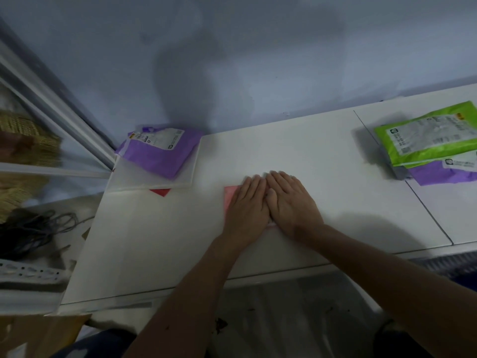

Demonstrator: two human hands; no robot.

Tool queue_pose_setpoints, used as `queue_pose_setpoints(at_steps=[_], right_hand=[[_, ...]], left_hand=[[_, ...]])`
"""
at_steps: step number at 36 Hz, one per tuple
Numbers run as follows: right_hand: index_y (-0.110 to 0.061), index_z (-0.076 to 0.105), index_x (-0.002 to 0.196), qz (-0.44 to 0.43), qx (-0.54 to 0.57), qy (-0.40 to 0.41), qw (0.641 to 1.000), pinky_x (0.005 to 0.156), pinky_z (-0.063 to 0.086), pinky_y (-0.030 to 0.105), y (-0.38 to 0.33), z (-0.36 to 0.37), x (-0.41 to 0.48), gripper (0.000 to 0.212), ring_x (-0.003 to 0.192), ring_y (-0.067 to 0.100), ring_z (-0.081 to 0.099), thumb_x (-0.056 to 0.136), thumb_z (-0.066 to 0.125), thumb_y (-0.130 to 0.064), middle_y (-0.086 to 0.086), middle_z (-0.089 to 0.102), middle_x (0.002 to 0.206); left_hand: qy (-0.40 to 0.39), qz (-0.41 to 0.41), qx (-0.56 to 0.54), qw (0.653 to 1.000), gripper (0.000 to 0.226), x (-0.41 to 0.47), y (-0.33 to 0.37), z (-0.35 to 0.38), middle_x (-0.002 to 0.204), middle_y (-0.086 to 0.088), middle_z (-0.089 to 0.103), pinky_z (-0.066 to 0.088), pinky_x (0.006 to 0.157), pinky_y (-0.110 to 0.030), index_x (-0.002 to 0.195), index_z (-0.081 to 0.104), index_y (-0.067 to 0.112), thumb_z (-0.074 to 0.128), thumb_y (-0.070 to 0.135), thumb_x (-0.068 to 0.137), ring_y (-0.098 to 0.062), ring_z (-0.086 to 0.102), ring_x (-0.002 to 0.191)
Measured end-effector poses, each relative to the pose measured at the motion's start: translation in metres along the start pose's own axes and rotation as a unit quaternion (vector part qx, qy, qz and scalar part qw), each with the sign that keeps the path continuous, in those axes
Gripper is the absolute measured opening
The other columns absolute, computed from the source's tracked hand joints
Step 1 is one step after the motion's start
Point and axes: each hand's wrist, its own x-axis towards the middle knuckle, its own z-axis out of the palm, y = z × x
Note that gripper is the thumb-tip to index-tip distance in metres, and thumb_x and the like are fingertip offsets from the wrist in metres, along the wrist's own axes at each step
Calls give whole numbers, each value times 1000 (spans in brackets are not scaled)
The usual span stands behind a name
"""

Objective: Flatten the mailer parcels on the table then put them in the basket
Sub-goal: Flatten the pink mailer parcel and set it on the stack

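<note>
Head | white table (284, 146) against bluish wall (258, 60) | left hand (246, 205), right hand (293, 201) flat, fingers straight, pressing pink mailer (229, 196)

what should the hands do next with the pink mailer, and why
Probably slide both hands outward across the pink mailer to press it flat. The left hand and right hand lie flat side by side on it, with little but its left edge showing. Neither hand grips it yet for the move to the basket.
</note>
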Motion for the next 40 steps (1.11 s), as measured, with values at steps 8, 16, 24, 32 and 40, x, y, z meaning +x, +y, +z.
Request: queue_pose_setpoints(at_steps=[8,16,24,32,40], right_hand=[[-10,39,146,5,2,-3,1000,120,13,33,-1,-3,-1,69,142,23,31,94,7,-42,9,41,150],[-12,29,151,6,-7,-19,1000,120,8,32,-1,-5,-1,65,145,21,24,95,14,-41,7,32,155],[-13,25,152,9,-19,-28,999,119,4,29,-4,-8,-3,62,146,20,21,97,16,-40,6,28,157],[-9,6,154,30,-78,-37,996,121,-2,38,-14,-24,6,62,149,22,-1,103,13,-45,9,5,162],[-5,6,153,-58,-64,-61,994,117,-11,33,-17,-8,-1,72,149,26,3,98,26,-47,15,5,161]], left_hand=[[102,-130,5,986,55,-14,13,-18,132,-17,57,39,105,-46,128,57,0,23,29,96,-30,53,125],[78,-177,17,981,74,-23,8,-25,153,-15,31,16,117,-42,146,31,2,0,40,91,-27,25,144],[-15,-245,9,969,60,-20,10,-35,161,-1,1,-5,118,-49,153,6,15,1,39,98,-19,-4,148],[215,-104,-23,971,56,-8,29,-50,143,-20,45,30,112,-47,136,46,-4,28,29,95,-32,40,135],[86,20,26,996,56,-8,28,-27,145,-16,43,33,110,-44,136,45,-4,11,18,98,-28,39,137]])
